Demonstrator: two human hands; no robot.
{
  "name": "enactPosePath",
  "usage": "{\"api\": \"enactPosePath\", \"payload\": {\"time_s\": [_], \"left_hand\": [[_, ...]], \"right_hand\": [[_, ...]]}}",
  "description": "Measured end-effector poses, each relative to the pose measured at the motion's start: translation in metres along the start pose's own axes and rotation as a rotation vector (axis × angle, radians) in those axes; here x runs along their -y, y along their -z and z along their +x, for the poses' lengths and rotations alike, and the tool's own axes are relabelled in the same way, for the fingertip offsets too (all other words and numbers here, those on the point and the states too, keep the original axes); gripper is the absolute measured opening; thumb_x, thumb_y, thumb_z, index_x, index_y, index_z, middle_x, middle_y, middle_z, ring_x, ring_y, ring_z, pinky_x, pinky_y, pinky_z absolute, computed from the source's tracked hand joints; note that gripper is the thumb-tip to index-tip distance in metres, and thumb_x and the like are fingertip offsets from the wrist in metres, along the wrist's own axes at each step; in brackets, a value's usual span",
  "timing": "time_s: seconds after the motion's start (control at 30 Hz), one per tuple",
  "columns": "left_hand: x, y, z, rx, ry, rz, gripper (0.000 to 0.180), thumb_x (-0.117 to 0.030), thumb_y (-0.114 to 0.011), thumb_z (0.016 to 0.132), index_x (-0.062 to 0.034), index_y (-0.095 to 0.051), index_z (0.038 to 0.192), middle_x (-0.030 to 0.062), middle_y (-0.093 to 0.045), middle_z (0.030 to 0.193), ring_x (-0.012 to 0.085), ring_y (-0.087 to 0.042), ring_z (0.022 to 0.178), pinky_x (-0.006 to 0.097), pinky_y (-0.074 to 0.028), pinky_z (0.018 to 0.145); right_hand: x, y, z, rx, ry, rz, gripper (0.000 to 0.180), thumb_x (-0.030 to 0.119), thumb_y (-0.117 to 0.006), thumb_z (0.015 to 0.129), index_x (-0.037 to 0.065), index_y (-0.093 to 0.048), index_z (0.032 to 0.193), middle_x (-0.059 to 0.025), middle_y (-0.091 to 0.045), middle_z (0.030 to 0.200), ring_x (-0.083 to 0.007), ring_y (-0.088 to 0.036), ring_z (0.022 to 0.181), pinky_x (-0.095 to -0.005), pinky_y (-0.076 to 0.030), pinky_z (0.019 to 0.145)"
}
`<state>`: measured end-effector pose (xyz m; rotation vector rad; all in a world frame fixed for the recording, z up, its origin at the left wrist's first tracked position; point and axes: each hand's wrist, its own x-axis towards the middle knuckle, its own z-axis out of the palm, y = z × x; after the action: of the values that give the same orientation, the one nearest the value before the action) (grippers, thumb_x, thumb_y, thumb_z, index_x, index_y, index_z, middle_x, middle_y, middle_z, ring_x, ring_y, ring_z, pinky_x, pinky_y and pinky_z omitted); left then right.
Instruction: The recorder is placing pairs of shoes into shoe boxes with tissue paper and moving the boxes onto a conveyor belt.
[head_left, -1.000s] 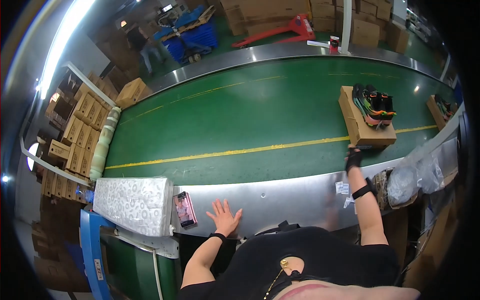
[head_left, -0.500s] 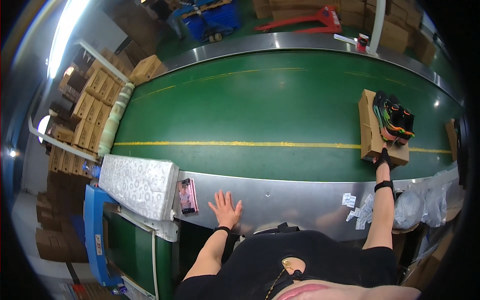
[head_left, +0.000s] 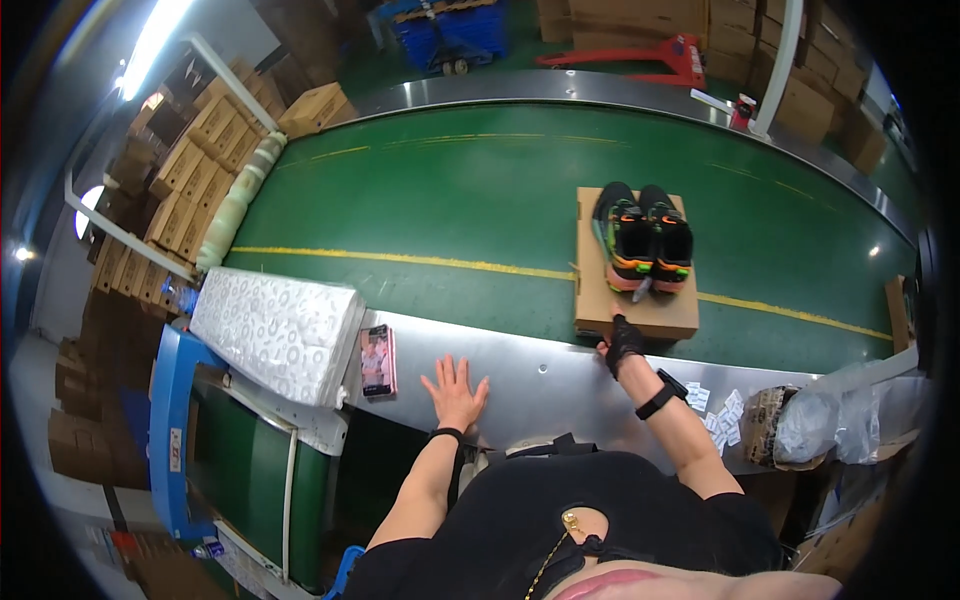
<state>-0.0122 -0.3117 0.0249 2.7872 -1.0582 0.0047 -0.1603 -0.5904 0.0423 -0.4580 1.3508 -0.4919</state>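
A brown cardboard shoebox [head_left: 590,240] lies on the green conveyor belt, right of the middle. On its top rests a pair of black sneakers [head_left: 640,240] with orange and green trim, side by side, toes pointing away from me. My right hand [head_left: 624,345], in a dark fingerless glove, grips the near edge of the box, one finger reaching onto its top. Flat on the metal ledge [head_left: 530,390] lies my left hand [head_left: 458,398], fingers spread and nothing in it. A phone [head_left: 378,360] with a lit screen sits left of that hand.
Beside the phone is a patterned silver-white wrapped stack [head_left: 280,330]. Small white packets [head_left: 722,420] and clear plastic bags [head_left: 830,425] are at the right. Stacked shoeboxes [head_left: 195,185] stand at the far left; a red pallet jack [head_left: 650,62] is beyond the belt.
The shoebox and sneakers have come left along the belt, with my right hand at the box's near edge. My left hand stays spread on the ledge. The view has shifted slightly.
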Motion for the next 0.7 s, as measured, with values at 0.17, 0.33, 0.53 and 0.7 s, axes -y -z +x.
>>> {"api": "enactPosePath", "payload": {"time_s": [0.17, 0.33, 0.53, 0.7], "left_hand": [[-0.001, -0.005, 0.005, -0.063, -0.049, 0.004, 0.061, -0.049, -0.047, 0.078, -0.0107, -0.038, 0.125, 0.0160, -0.027, 0.136, 0.0317, -0.019, 0.128, 0.062, -0.008, 0.097], [0.002, 0.002, 0.006, -0.049, -0.067, -0.051, 0.062, -0.048, -0.046, 0.079, -0.0089, -0.038, 0.126, 0.0180, -0.024, 0.137, 0.0322, -0.015, 0.129, 0.062, -0.004, 0.098], [0.004, 0.004, 0.000, -0.019, -0.042, -0.043, 0.063, -0.049, -0.044, 0.081, -0.0082, -0.036, 0.128, 0.0186, -0.023, 0.137, 0.0318, -0.014, 0.130, 0.062, -0.002, 0.098], [0.005, 0.001, -0.002, -0.037, -0.074, -0.037, 0.063, -0.049, -0.043, 0.080, -0.0071, -0.039, 0.126, 0.0195, -0.024, 0.137, 0.0338, -0.017, 0.129, 0.063, -0.002, 0.097]], "right_hand": [[-0.031, -0.029, -0.011, 0.138, -0.035, -0.061, 0.041, 0.038, -0.068, 0.071, 0.008, -0.051, 0.092, -0.0062, -0.052, 0.075, -0.0184, -0.054, 0.066, -0.0301, -0.041, 0.048], [0.020, -0.015, -0.079, 0.752, 0.153, -0.424, 0.034, 0.021, -0.061, 0.079, 0.004, -0.051, 0.106, -0.0106, -0.060, 0.095, -0.0197, -0.061, 0.081, -0.0273, -0.048, 0.062], [0.120, -0.034, -0.103, -0.077, 1.899, -0.817, 0.018, 0.013, -0.059, 0.075, 0.001, -0.055, 0.087, -0.0153, -0.057, 0.083, -0.0317, -0.056, 0.075, -0.0379, -0.045, 0.069], [0.120, -0.049, -0.070, -0.204, 1.389, -1.733, 0.042, 0.048, -0.051, 0.074, 0.007, -0.060, 0.075, -0.0109, -0.060, 0.085, -0.0295, -0.048, 0.087, -0.0421, -0.036, 0.075]]}}
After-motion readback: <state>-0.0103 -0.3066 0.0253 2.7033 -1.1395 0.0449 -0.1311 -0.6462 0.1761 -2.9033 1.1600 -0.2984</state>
